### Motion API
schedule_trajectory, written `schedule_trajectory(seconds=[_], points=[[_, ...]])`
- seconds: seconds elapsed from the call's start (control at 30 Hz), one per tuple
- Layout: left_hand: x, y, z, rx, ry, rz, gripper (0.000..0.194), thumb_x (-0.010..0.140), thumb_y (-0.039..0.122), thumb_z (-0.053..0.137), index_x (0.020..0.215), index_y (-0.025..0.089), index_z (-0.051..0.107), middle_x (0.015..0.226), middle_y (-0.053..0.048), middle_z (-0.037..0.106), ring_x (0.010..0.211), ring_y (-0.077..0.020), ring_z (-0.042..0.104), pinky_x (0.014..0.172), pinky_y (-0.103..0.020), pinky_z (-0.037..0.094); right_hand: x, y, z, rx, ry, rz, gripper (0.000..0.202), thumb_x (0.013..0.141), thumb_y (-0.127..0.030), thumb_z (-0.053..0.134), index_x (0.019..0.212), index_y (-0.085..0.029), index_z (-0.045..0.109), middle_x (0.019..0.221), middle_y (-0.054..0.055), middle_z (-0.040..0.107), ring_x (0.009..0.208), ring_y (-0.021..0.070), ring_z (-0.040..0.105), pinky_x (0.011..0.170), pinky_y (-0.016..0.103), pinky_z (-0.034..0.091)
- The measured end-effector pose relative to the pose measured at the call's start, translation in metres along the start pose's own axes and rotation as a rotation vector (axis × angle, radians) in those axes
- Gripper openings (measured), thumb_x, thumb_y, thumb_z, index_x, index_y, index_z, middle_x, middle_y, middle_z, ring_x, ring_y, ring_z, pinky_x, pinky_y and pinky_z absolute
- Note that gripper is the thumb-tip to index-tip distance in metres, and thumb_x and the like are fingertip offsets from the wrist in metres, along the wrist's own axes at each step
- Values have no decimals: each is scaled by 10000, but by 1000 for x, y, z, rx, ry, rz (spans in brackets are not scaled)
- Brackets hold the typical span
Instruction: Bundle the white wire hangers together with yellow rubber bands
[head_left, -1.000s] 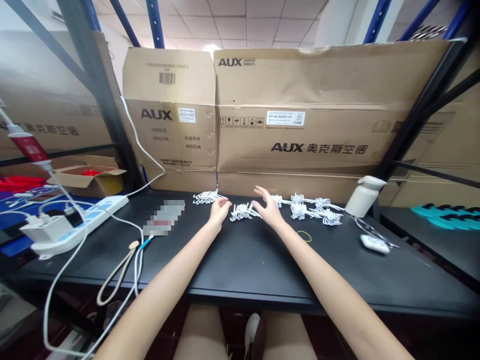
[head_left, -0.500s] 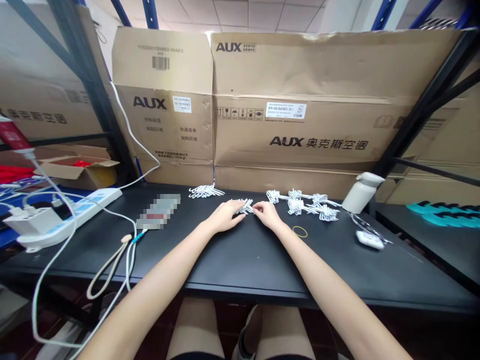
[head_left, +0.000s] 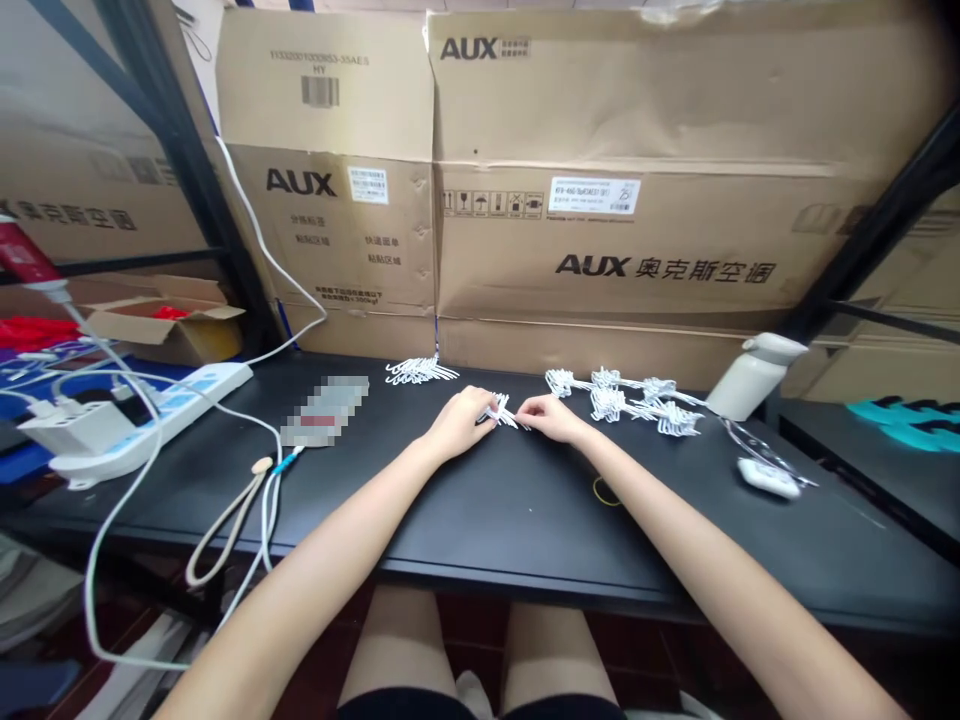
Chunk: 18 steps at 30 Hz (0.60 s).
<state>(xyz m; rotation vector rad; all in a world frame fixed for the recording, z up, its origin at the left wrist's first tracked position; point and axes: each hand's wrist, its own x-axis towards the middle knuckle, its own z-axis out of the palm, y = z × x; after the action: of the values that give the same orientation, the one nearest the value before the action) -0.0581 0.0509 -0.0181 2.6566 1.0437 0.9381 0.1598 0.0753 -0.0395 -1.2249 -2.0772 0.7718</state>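
Between my hands, on the black table, is a small bunch of white hooked pieces (head_left: 507, 412). My left hand (head_left: 461, 422) is closed on the left part of this bunch, thumb and fingers curled round it. At the bunch's right ends, my right hand (head_left: 549, 417) is pinched together; whatever sits between its fingertips is too small to name. A loose pile of white hooked pieces (head_left: 420, 371) lies behind and left of my left hand. Several tied bundles of white pieces (head_left: 609, 403) rest right of my right hand. A yellow rubber band (head_left: 604, 492) is partly hidden by my right forearm.
Large cardboard sheets (head_left: 495, 250) stand along the back. At left are a phone-like object (head_left: 328, 412) with a cord, a power strip (head_left: 180, 415) and an open box (head_left: 176, 325). A white bottle (head_left: 756, 378) and a white case (head_left: 769, 479) are at right.
The camera view has tilted down and shifted slightly. My left fingers, flatter before, are now curled round the bunch. My right forearm now partly covers the rubber band.
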Motion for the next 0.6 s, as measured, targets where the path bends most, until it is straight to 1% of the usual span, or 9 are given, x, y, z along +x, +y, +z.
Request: schedule_trajectory(seconds=[0.13, 0.27, 0.33, 0.47, 0.6], points=[[2, 1, 3, 17, -10, 9, 79, 779, 215, 578, 857, 207, 590, 1077, -69, 605, 1034, -236, 514, 908, -374, 408, -11, -3, -3, 18, -22, -7, 221, 751, -347, 554, 723, -142, 630, 620, -7, 576, 548, 103, 481, 532, 221, 379], [2, 2, 6, 41, -16, -24, 78, 781, 241, 582, 845, 201, 600, 1106, -76, 585, 1036, -245, 500, 899, -393, 405, -17, -8, -5, 8, -34, -11, 209, 761, -338, 549, 727, -145, 622, 641, -2, 578, 564, 107, 477, 546, 230, 377], [2, 1, 6, 56, -21, -56, 76, 779, 263, 588, 809, 196, 606, 1109, -83, 580, 1023, -252, 501, 880, -398, 411, -18, -8, -6, 25, -43, -11, 208, 763, -336, 548, 728, -143, 619, 647, 3, 581, 569, 109, 482, 551, 233, 383], [1, -3, 6, 60, -9, -103, 160, 780, 348, 599, 748, 192, 598, 1114, -89, 571, 1031, -262, 499, 881, -405, 409, -19, -7, -12, 95, -70, 27, 217, 762, -342, 556, 724, -137, 616, 611, -2, 563, 531, 101, 468, 524, 228, 381], [1, -2, 6, 59, -10, -117, 232, 793, 429, 575, 827, 204, 618, 1130, -96, 564, 1066, -273, 491, 906, -420, 398, -23, -7, -18, 106, -80, 29, 238, 769, -354, 560, 774, -132, 646, 643, 8, 592, 537, 102, 478, 511, 225, 377]])
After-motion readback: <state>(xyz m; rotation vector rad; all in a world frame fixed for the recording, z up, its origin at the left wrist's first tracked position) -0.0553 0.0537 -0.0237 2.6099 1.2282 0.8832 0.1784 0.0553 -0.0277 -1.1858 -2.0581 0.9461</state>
